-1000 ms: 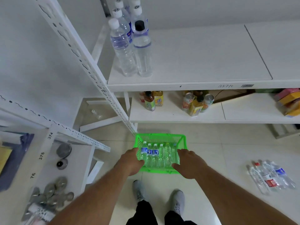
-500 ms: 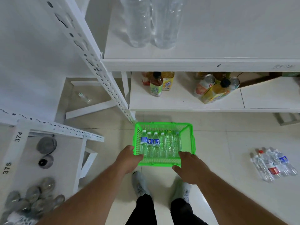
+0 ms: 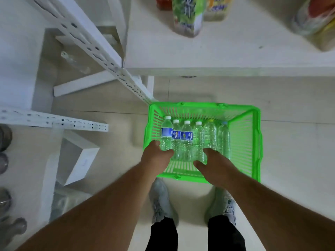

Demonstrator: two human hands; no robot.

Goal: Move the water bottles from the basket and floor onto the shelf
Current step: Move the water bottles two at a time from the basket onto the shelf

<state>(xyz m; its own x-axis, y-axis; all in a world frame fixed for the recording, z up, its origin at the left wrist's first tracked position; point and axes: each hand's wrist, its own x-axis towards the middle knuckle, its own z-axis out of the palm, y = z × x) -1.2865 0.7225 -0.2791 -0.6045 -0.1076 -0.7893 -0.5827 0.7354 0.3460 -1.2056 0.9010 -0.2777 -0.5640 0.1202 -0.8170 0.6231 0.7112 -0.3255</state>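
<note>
Centre-right of the frame, the green basket (image 3: 241, 142) sits on the floor holding six bottles (image 3: 186, 140) lying side by side. Both hands reach into it: the left hand (image 3: 155, 158) and right hand (image 3: 212, 163) rest on the bottle bases, fingers loosely curled, not visibly clamped on anything. The shelf (image 3: 226, 57) spans the upper right.

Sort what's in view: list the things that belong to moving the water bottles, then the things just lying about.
Part of the job:
- water bottles, lying side by side in the basket
- green basket on the floor
- left hand and right hand, reaching into it
- white shelf

Just lying about:
- green-labelled drink bottle on the shelf
- metal cans at the left edge
</note>
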